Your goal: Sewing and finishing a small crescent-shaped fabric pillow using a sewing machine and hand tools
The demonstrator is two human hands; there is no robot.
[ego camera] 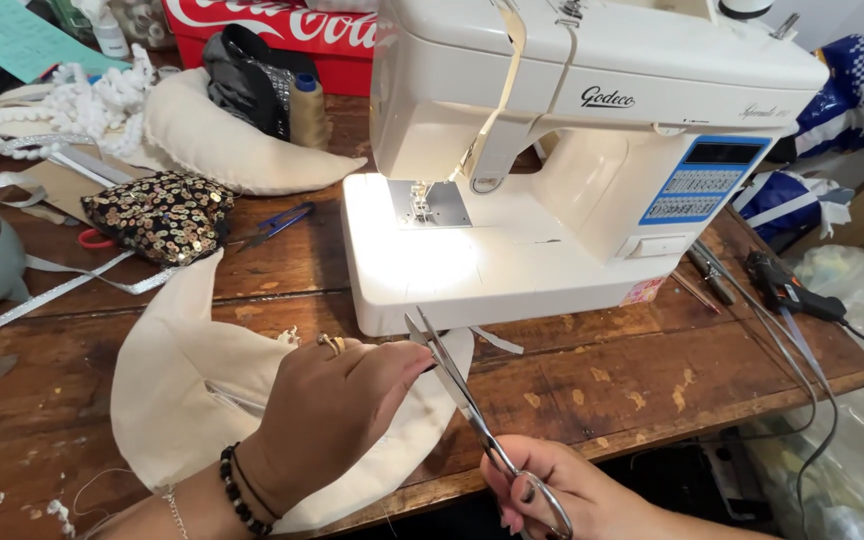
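On the wooden table (652, 370), head view, I note a cream crescent cushion (167, 400) before the sewing machine (552, 150). My left hand (337, 400) is closed, pinching its edge. My right hand (552, 495) grips scissors (457, 385), blades parted at that edge.

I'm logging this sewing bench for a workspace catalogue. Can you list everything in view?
sewing machine: one, cream, back of the wooden table, work light on
crescent fabric piece: one, cream, front left, under the left hand
stuffed crescent: one, cream, back left
sequin pouch: one, black and gold, left
thread cone: one, tan, behind the stuffed crescent
small snips: one, blue-handled, beside the pouch
crate: one, red, rear
glue gun: one, black, right edge
scissors: one, silver, open, in the right hand
left hand: pinching the fabric's edge
right hand: in the scissor handles
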